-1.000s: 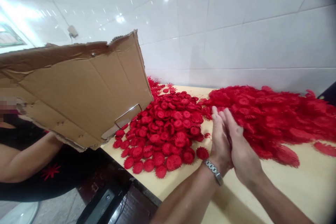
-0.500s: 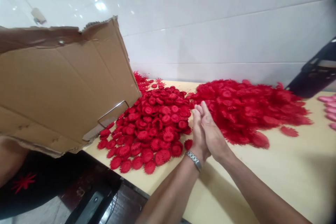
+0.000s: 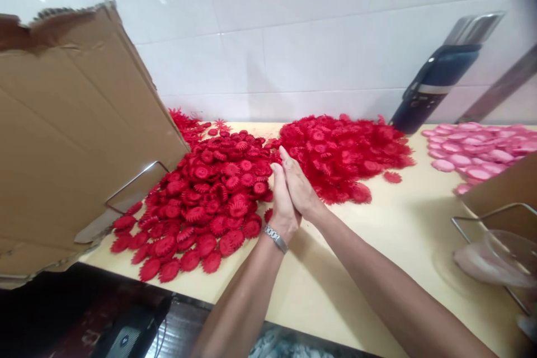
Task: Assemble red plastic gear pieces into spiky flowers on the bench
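Observation:
My left hand (image 3: 282, 210), with a metal watch (image 3: 276, 238) on its wrist, and my right hand (image 3: 298, 187) are pressed palm to palm, fingers stretched out. They hover over the pale table (image 3: 390, 240) between two heaps of red toothed plastic pieces. The heap of round red discs (image 3: 205, 201) lies to their left. A looser red pile (image 3: 339, 151) lies behind and to their right. I see nothing between my palms.
A large torn cardboard box (image 3: 71, 134) is tilted over the table's left end. Pink pieces (image 3: 474, 151) lie at the far right beside a dark device (image 3: 436, 84) leaning on the tiled wall. A wire frame with clear plastic (image 3: 495, 251) sits at the right edge.
The view has swung right, bringing the pink pieces, dark device and wire frame into sight. My hands stay pressed together over the red heaps. The person beside the box has left the view.

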Demonstrator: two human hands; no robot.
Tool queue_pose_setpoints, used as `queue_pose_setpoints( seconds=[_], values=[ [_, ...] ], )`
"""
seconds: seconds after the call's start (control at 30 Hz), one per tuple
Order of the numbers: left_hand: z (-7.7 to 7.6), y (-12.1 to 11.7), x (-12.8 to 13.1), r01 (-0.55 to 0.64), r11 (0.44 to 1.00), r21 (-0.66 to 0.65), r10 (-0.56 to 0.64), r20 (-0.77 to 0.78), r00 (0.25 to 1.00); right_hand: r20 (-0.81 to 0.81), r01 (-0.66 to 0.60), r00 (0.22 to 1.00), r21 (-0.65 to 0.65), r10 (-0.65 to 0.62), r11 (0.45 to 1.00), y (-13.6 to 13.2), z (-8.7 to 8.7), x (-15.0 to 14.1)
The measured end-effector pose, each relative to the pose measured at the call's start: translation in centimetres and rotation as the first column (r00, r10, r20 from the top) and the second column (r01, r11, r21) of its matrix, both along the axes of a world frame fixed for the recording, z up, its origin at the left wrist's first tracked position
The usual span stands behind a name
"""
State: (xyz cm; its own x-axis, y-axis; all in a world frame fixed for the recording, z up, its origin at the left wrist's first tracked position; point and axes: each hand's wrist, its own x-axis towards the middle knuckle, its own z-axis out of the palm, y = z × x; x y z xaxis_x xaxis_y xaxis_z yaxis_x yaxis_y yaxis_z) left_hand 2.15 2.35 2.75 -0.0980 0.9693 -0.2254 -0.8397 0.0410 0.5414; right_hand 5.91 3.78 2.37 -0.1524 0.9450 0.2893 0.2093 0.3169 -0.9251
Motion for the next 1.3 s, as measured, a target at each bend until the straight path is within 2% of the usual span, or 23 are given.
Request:
queue_pose_setpoints(
  seconds=[0.1,0.3,0.4,0.47,0.53,0.6,0.7,0.8,0.9,0.97,1.07,1.17,1.3],
  values=[
    [-0.5,-0.2,0.6,0.049,0.992,0.118,-0.045,-0.042,0.998,-0.011,0.061,0.998,-0.012,-0.061,0.998,0.6,-0.2,0.7],
    [-0.6,-0.4,1.1,0.119,0.982,0.144,-0.116,-0.027,0.993,0.024,0.227,0.974,-0.080,-0.226,0.971,1.7,-0.6,1.4],
    [-0.3,-0.2,0.7,0.135,0.979,0.152,-0.141,0.025,0.990,-0.042,0.218,0.973,-0.130,-0.225,0.967,2.1,-0.4,1.5],
    [-0.1,-0.1,0.4,0.134,0.986,0.094,-0.141,0.070,0.988,-0.128,0.162,0.973,-0.213,-0.192,0.963,2.2,-0.1,1.7],
    [0.2,-0.2,0.3,0.140,0.990,0.016,-0.141,0.099,0.985,-0.163,0.124,0.973,-0.239,-0.166,0.963,2.0,0.2,2.1],
    [0.4,-0.3,0.2,0.150,0.988,-0.048,-0.144,0.107,0.984,-0.118,0.130,0.981,-0.180,-0.153,0.975,1.5,0.5,2.7],
    [0.6,-0.6,0.3,0.171,0.980,-0.102,-0.158,0.126,0.979,0.033,0.168,0.985,-0.008,-0.167,0.986,0.7,0.8,3.6],
    [0.4,-0.7,0.4,0.179,0.974,-0.138,-0.161,0.130,0.978,0.189,0.247,0.942,0.171,-0.278,0.954,0.3,1.0,4.2],
    [0.0,-0.6,0.6,0.214,0.957,-0.195,-0.203,0.074,0.976,0.167,0.343,0.907,0.233,-0.385,0.910,0.2,1.4,4.8],
    [-0.2,-0.5,0.6,0.248,0.946,-0.208,-0.243,0.048,0.969,0.123,0.360,0.910,0.239,-0.396,0.902,-0.1,2.1,5.6],
    [-0.1,-0.5,0.7,0.235,0.953,-0.194,-0.241,-0.010,0.971,0.147,0.317,0.918,0.290,-0.369,0.903,-1.6,3.6,7.9],
    [0.4,-0.8,1.0,0.208,0.963,-0.173,-0.222,-0.068,0.973,0.319,0.202,0.890,0.365,-0.326,0.909,-4.1,4.6,10.5],
    [1.1,-1.8,1.9,0.250,0.961,-0.117,-0.263,-0.116,0.958,0.615,-0.072,0.763,0.386,-0.198,0.920,-6.8,3.6,11.8]
  ],
)
